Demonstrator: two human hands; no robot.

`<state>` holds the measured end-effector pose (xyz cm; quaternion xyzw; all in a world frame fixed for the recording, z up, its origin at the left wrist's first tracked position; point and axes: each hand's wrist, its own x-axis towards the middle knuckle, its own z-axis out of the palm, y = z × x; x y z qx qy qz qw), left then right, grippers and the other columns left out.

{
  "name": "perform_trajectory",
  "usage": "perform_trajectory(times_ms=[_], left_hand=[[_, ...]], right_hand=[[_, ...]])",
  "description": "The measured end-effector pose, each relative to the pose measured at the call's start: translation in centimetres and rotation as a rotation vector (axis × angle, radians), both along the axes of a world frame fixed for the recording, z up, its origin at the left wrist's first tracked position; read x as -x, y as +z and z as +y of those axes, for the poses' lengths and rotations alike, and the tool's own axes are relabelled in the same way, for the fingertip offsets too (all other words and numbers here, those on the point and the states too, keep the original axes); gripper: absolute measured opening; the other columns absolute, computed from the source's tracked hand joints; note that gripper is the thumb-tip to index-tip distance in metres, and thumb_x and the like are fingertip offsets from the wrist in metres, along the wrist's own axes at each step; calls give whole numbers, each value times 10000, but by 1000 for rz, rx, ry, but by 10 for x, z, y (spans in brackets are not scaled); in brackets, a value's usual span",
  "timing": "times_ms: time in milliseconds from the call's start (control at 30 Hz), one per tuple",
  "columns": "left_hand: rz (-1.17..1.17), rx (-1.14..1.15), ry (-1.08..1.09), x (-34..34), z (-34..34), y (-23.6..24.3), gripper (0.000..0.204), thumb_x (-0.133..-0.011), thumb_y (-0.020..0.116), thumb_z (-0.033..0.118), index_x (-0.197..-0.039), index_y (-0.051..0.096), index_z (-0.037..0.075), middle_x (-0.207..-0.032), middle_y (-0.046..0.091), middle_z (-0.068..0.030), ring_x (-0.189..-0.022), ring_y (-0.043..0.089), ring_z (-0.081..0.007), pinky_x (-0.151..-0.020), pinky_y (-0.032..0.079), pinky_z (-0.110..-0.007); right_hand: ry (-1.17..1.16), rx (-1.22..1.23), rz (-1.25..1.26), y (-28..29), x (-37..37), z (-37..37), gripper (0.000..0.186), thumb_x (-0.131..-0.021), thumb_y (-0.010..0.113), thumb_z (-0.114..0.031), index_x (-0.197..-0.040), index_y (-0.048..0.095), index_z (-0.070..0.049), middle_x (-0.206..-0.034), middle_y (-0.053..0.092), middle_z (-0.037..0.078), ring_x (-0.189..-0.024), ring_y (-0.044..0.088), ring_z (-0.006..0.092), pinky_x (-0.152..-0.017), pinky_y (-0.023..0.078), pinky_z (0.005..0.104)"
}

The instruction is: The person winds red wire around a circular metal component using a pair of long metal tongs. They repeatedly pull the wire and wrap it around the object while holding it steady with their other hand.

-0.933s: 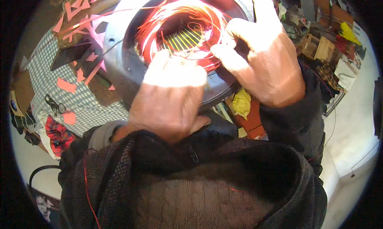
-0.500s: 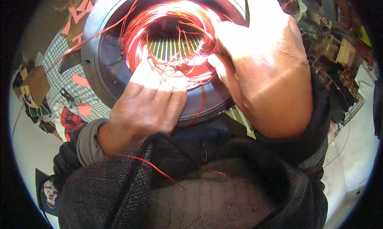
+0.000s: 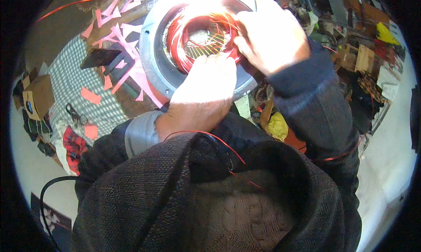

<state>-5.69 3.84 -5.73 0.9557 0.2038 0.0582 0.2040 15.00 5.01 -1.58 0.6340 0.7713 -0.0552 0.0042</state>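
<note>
A round motor stator housing (image 3: 153, 46) with a grey metal rim stands in front of me under glaring light. Inside it runs a thick ring of red copper wire winding (image 3: 177, 37), and slots with yellowish strips show through its middle. My left hand (image 3: 204, 83) lies over the near edge of the ring, its fingers bent together on the wires. Glare washes out its fingertips. On the right edge, my right hand (image 3: 274, 37) has thumb and fingers closed about the winding. A loose red wire (image 3: 87, 4) stretches away to the upper left.
Pink paper scraps (image 3: 127, 50) lie left of the housing, near a checked cloth (image 3: 72, 63) and a dark flat object (image 3: 100, 57). A cardboard box (image 3: 39, 94) sits farther left. Clutter with wood pieces (image 3: 365, 58) fills the right. A yellow bag (image 3: 278, 125) lies below my right forearm.
The housing now appears farther right and smaller, as the view has shifted. Both hands remain at the winding; my left hand has come closer to the right one.
</note>
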Motion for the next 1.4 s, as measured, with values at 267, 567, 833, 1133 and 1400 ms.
perform_trajectory(times_ms=[267, 567, 833, 1133, 1400], left_hand=[[-24, -297, -134, 9, 0, 3, 508, -887, 549, 127, -1317, 551, -145, -1220, 641, -256, -1072, 638, -325, -999, 487, -411], [-154, -170, -44, 13, -9, 1, 505, -894, 551, 117, -1334, 540, -131, -1045, 646, -209, -1001, 648, -331, -896, 518, -397], [-190, -132, 58, 7, -17, -8, 455, -890, 579, 118, -1298, 567, -84, -960, 635, -150, -871, 640, -274, -795, 513, -375], [-174, -154, 47, 9, -18, -13, 449, -864, 651, 125, -1279, 583, -32, -965, 636, -153, -900, 651, -314, -817, 526, -422], [-105, -137, 35, 2, -20, 2, 487, -866, 697, 161, -1309, 574, 0, -995, 622, -203, -922, 665, -378, -826, 548, -471]], right_hand=[[-291, 106, -193, 0, 25, 31, 349, -868, 666, -260, -1169, 735, -99, -1202, 690, 162, -1041, 690, 310, -857, 545, 502], [-241, 651, -320, 48, 40, 70, 634, -901, 665, -567, -1344, 655, -114, -1310, 661, 191, -1225, 645, 390, -1076, 477, 534], [-104, 125, -415, -11, 40, 47, 361, -981, 497, -321, -1227, 679, -128, -1158, 671, 155, -1063, 662, 327, -934, 463, 509], [-89, 108, -384, -29, 22, 41, 452, -994, 481, -380, -1325, 658, -129, -1361, 593, 216, -1203, 618, 336, -1033, 424, 539], [-1, 36, -230, -33, 24, 50, 653, -981, 446, -594, -1423, 604, -140, -1527, 483, 258, -1311, 549, 397, -1133, 342, 574]])
